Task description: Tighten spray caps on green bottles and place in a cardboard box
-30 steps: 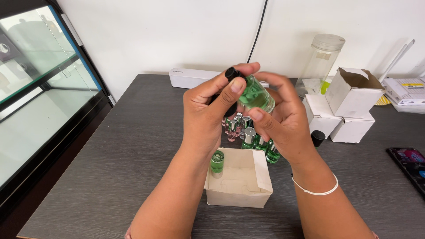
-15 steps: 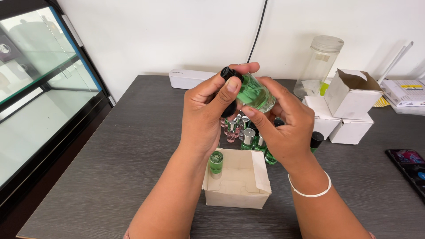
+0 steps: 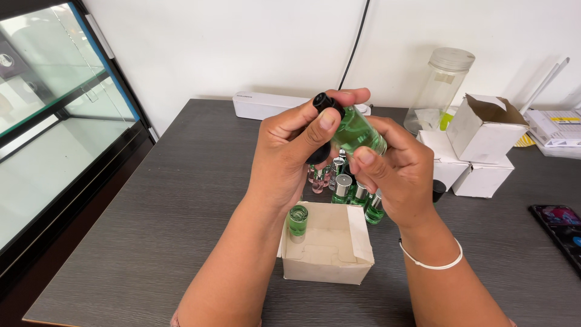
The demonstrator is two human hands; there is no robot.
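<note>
My right hand (image 3: 396, 169) holds a small glass bottle of green liquid (image 3: 357, 132), tilted, above the table. My left hand (image 3: 290, 151) pinches the bottle's black cap (image 3: 322, 102) between thumb and fingers. Below the hands lies a flat white cardboard box (image 3: 330, 245) with a small green open bottle (image 3: 298, 221) standing at its left edge. Behind the box stands a cluster of small bottles (image 3: 345, 184), green and pink, some with silver caps, partly hidden by my hands.
The dark grey table (image 3: 181, 206) carries several white boxes (image 3: 481, 130) at the right, one open. A clear plastic jar (image 3: 442, 85) and a long white box (image 3: 266, 104) stand near the wall. A phone (image 3: 560, 221) lies far right. A glass cabinet (image 3: 54, 121) flanks the left.
Both hands with the green bottle have shifted slightly up and left; the left fingers have turned a little on the black cap.
</note>
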